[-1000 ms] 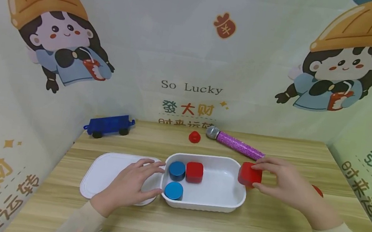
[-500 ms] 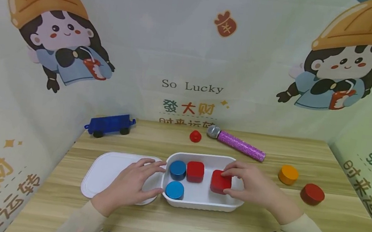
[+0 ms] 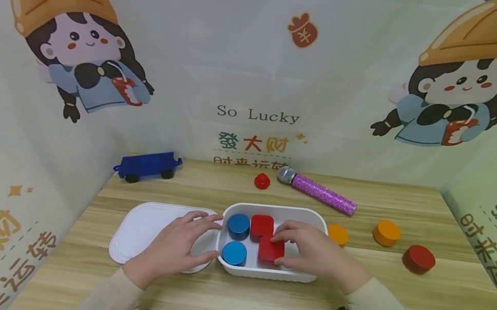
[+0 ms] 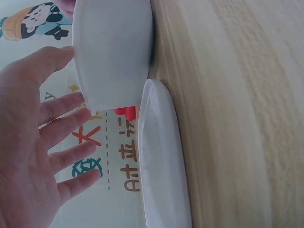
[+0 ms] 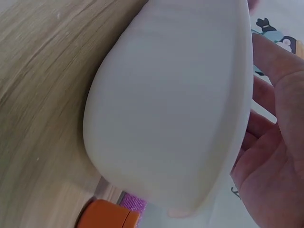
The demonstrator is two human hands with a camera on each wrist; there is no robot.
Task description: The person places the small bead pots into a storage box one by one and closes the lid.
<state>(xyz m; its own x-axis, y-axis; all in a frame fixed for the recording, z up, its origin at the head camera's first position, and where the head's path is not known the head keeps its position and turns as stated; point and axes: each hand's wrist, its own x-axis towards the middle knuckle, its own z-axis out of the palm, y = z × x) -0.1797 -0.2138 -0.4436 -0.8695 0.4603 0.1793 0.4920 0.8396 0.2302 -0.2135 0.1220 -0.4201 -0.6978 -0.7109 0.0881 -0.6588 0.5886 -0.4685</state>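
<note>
A white plastic container (image 3: 267, 274) stands in the middle of the table. Inside, at its left end, are two blue round blocks (image 3: 234, 253), with a red square block (image 3: 261, 224) beside the rear one. My right hand (image 3: 315, 254) reaches over the right part of the container and pinches another red square block (image 3: 270, 253), low inside and in front of the first red one. My left hand (image 3: 174, 244) has its fingers spread at the container's left rim; in the left wrist view the thumb and fingertips meet or nearly meet the white wall (image 4: 111, 57). The container hides the held block in the right wrist view.
Under my left hand lies a white lid (image 3: 137, 229). Orange round blocks (image 3: 387, 233) and a red round block (image 3: 419, 259) are on the right. A blue toy wagon (image 3: 147, 166), a small red piece (image 3: 262, 181) and a purple glitter microphone (image 3: 323, 194) lie behind.
My right hand has carried the red square block from the container's right rim leftward and down inside it. An orange round block behind the hand now shows. My left hand stays put.
</note>
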